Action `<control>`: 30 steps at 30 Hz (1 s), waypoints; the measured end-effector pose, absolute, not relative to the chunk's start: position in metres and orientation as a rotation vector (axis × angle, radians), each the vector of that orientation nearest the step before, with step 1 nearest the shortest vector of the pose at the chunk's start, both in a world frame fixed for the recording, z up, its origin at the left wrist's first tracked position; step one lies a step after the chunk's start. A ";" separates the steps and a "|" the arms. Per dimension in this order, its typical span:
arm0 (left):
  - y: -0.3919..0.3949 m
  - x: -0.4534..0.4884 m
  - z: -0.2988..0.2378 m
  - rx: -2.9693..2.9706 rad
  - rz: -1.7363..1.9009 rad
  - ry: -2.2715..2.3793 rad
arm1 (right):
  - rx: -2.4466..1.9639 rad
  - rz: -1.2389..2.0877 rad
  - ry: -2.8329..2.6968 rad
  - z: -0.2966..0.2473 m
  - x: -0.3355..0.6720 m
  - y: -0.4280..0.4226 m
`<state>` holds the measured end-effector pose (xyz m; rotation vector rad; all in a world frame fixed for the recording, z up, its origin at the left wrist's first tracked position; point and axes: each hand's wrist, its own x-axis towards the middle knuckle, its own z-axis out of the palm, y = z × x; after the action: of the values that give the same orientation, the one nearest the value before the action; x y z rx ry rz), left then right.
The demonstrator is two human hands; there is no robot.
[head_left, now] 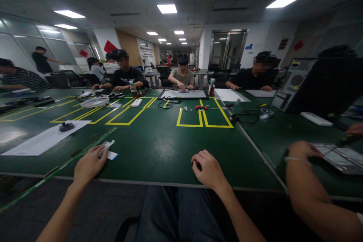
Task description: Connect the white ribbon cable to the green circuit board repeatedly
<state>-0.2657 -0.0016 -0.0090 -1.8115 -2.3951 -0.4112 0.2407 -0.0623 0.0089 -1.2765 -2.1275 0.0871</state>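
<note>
Close in, a pale, curled strip (110,144) and a flat, blue-edged card (113,155) sit at the fingertips of the left hand (91,162), which bends over the strip, though whether it pinches it I cannot tell. The right hand (208,170) rests loosely curled, thumb slightly parted, on the glossy green table (161,143); farther off lie straight yellow tape (218,126) and a red tool (201,107).

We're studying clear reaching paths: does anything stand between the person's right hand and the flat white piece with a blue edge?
Nothing visible stands between the right hand and the flat white piece with a blue edge; the left hand is on that piece's opposite side.
</note>
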 end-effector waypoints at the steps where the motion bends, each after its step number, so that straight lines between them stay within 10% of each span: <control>1: 0.001 -0.265 -0.012 -1.839 -0.375 -2.400 | -1.275 0.086 -2.126 0.009 0.241 -0.062; 30: -0.048 0.016 -0.015 -2.895 -0.474 -1.274 | -1.126 0.099 -2.144 0.007 0.241 -0.064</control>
<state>0.0159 -0.0479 -0.0149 -2.8948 -1.2742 -0.4737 0.2410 -0.0638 0.0070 -1.1255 -2.1442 0.0993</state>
